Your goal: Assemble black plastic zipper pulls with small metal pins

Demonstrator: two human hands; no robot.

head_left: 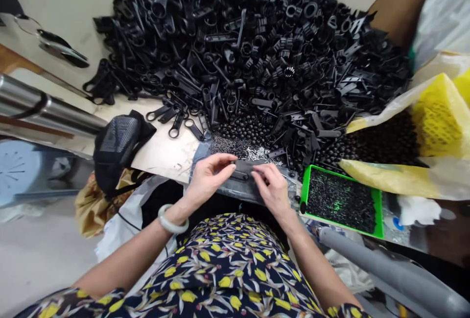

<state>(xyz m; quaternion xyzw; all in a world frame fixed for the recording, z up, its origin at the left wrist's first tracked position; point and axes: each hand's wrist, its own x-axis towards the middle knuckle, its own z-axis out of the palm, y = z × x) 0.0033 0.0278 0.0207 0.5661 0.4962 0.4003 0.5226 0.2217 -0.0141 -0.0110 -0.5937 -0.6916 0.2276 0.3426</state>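
Note:
At the near edge of the work surface, my left hand has its thumb and index finger around the left end of a flat black plastic part. My right hand is by the other end of that part, fingers curled and tips close together; whatever they pinch is too small to make out. Just below lies a slim black piece with a round end. Beyond my fingers are small silvery pins in a loose heap, with black beads behind them.
A large pile of black plastic parts rises at the back. On the right stand a green tray of small black pieces and a yellow bag with black balls. A black mesh pouch and a steel cylinder are at left.

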